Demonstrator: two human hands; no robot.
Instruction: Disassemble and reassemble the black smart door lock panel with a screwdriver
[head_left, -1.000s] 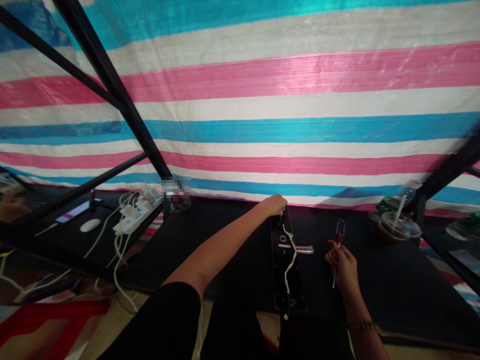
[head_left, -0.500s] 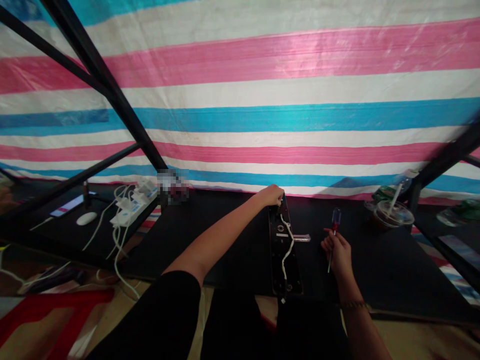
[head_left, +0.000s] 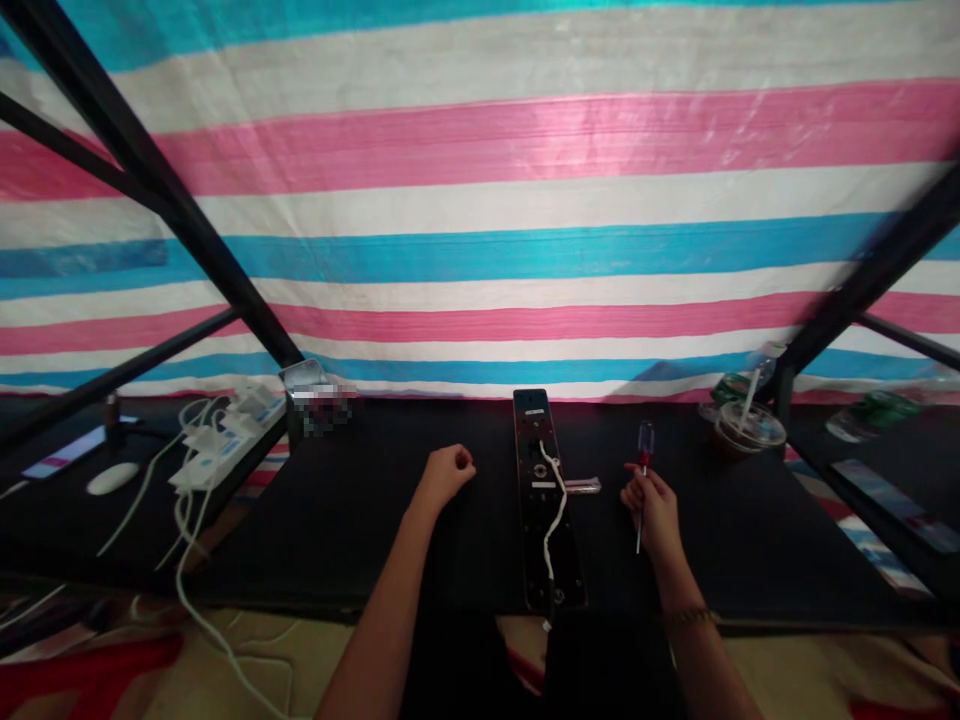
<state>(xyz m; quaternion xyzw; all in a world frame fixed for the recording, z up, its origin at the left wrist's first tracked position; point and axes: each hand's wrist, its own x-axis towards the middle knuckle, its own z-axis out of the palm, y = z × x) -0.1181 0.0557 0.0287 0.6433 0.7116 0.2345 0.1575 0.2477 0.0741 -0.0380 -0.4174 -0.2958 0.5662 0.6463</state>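
Cup (head_left: 763, 425) holds dark drink (head_left: 733, 439); right grip (head_left: 639, 488) clasps screwdriver (head_left: 646, 442).

Your right hand (head_left: 651, 508) holds a screwdriver (head_left: 646, 445), its tip toward you; your left hand (head_left: 444, 474), fingers curled, is left of the long black panel (head_left: 532, 520) with its white cable (head_left: 557, 511).

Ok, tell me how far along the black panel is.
Already done: the panel lies out, pale cable showing. In hand: the right hand holds the screwdriver off the panel; the left hand may be empty. Apparently left: connecting the loose plug; fastening progress can't be judged.
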